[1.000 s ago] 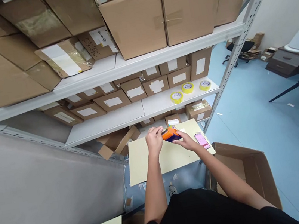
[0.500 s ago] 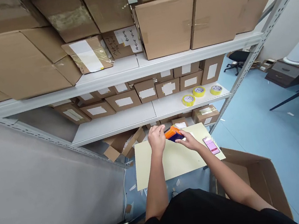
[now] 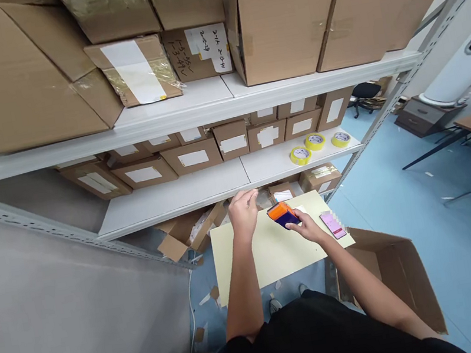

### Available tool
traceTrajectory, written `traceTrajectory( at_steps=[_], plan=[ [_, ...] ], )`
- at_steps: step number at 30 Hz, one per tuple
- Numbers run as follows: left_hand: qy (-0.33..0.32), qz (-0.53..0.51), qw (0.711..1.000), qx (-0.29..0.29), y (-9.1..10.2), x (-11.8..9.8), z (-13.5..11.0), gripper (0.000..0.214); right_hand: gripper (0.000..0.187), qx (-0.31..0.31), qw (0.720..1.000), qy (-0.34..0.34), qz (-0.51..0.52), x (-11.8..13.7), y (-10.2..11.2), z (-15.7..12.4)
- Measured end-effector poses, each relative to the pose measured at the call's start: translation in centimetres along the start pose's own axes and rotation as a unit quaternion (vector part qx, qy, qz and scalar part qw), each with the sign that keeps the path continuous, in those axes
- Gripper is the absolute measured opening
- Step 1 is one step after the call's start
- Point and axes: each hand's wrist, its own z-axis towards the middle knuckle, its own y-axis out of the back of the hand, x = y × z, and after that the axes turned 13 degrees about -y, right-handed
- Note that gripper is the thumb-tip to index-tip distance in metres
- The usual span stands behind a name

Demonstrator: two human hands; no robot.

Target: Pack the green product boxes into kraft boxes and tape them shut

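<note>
My right hand [image 3: 305,227] grips an orange and dark blue handheld device [image 3: 283,215] just above the pale yellow table [image 3: 248,258]. My left hand [image 3: 243,212] hovers to the left of the device, apart from it, with its fingers loosely curled and nothing seen in them. A phone with a pink screen [image 3: 332,225] lies on the table's right side, close to my right wrist.
A grey metal rack [image 3: 189,112] holds big cardboard boxes [image 3: 282,20] above and small labelled boxes [image 3: 192,156] below. Three yellow tape rolls [image 3: 315,143] sit on the lower shelf. An open carton [image 3: 393,271] stands on the blue floor at right. An office chair and desks stand farther right.
My left hand has come off the orange device and drawn slightly left; the right hand alone keeps it. My head has turned, shifting the view of the shelves.
</note>
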Motion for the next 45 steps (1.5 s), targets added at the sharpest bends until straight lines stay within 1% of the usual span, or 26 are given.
traceTrajectory(
  at_steps=[2, 4, 6, 8, 9, 11, 13, 15, 17, 20, 22, 24, 26, 28, 30, 33, 36, 39, 42, 44, 45],
  plan=[
    [-0.016, 0.041, 0.999, -0.032, -1.1, -0.3, 0.3, 0.025, 0.035, -0.024, 1.0, -0.005, 0.006, -0.2, -0.3, 0.5],
    [-0.033, 0.083, 0.995, -0.048, -2.6, -0.6, -0.1, 0.03, 0.036, -0.041, 0.999, -0.011, 0.012, 0.0, -0.7, 1.6],
    [-0.05, 0.116, 0.991, -0.041, -3.9, -1.0, -0.7, 0.036, 0.037, -0.048, 0.998, -0.018, 0.022, 0.4, -0.9, 3.0],
    [-0.058, 0.139, 0.988, -0.029, -4.6, -1.2, -1.3, 0.051, 0.039, -0.052, 0.998, -0.016, 0.025, 0.8, -0.9, 4.6],
    [-0.061, 0.148, 0.986, -0.035, -4.7, -1.2, -1.3, 0.062, 0.039, -0.056, 0.998, -0.011, 0.02, 0.9, -0.7, 5.4],
    [-0.069, 0.153, 0.983, -0.079, -4.3, -1.1, -0.9, 0.081, 0.037, -0.067, 0.998, 0.0, -0.004, 0.8, -0.3, 6.9],
    [-0.078, 0.135, 0.978, -0.136, -3.3, -1.0, 0.3, 0.088, 0.036, -0.079, 0.996, 0.008, -0.031, 0.2, 0.5, 8.4],
    [-0.076, 0.11, 0.977, -0.168, -2.3, -1.0, 1.6, 0.084, 0.035, -0.093, 0.994, 0.016, -0.054, -0.7, 1.4, 10.0],
    [-0.056, 0.094, 0.978, -0.179, -1.7, -1.1, 2.6, 0.077, 0.033, -0.114, 0.99, 0.035, -0.074, -1.6, 2.5, 12.0],
    [-0.005, 0.089, 0.981, -0.173, -2.1, -1.2, 2.7, 0.07, 0.03, -0.138, 0.983, 0.075, -0.099, -2.2, 4.3, 15.9],
    [0.027, 0.091, 0.983, -0.154, -2.7, -1.0, 2.3, 0.067, 0.03, -0.137, 0.979, 0.093, -0.121, -2.0, 5.4, 19.0],
    [0.049, 0.097, 0.985, -0.131, -3.1, -0.6, 1.7, 0.063, 0.028, -0.129, 0.976, 0.09, -0.153, -1.5, 6.1, 22.1],
    [0.064, 0.105, 0.986, -0.113, -3.0, -0.2, 1.2, 0.059, 0.027, -0.127, 0.969, 0.068, -0.199, -0.9, 6.5, 24.8],
    [0.078, 0.111, 0.985, -0.107, -2.6, 0.1, 0.9, 0.057, 0.026, -0.125, 0.96, 0.042, -0.248, -0.6, 6.3, 26.9],
    [0.091, 0.112, 0.984, -0.107, -2.1, 0.3, 0.6, 0.057, 0.026, -0.122, 0.951, 0.031, -0.281, -0.4, 6.0, 28.0],
    [0.101, 0.108, 0.984, -0.096, -1.5, 0.4, 0.0, 0.053, 0.032, -0.138, 0.945, 0.033, -0.294, -0.4, 5.5, 28.0],
    [0.102, 0.106, 0.986, -0.08, -1.0, 0.6, -0.8, 0.049, 0.048, -0.169, 0.943, 0.036, -0.283, 0.0, 5.1, 26.4],
    [0.097, 0.112, 0.987, -0.062, -0.6, 1.2, -1.9, 0.045, 0.054, -0.172, 0.953, 0.078, -0.239, 1.0, 4.6, 23.5],
    [0.1, 0.119, 0.987, -0.046, -0.5, 1.8, -3.4, 0.04, 0.051, -0.16, 0.959, 0.15, -0.177, 2.2, 3.7, 19.7],
    [0.114, 0.115, 0.986, -0.041, -0.5, 2.0, -4.7, 0.038, 0.048, -0.15, 0.962, 0.175, -0.147, 2.9, 2.9, 16.9],
    [0.124, 0.11, 0.985, -0.039, -0.6, 2.1, -5.4, 0.039, 0.045, -0.135, 0.964, 0.184, -0.134, 3.1, 2.5, 15.6]
  ],
)
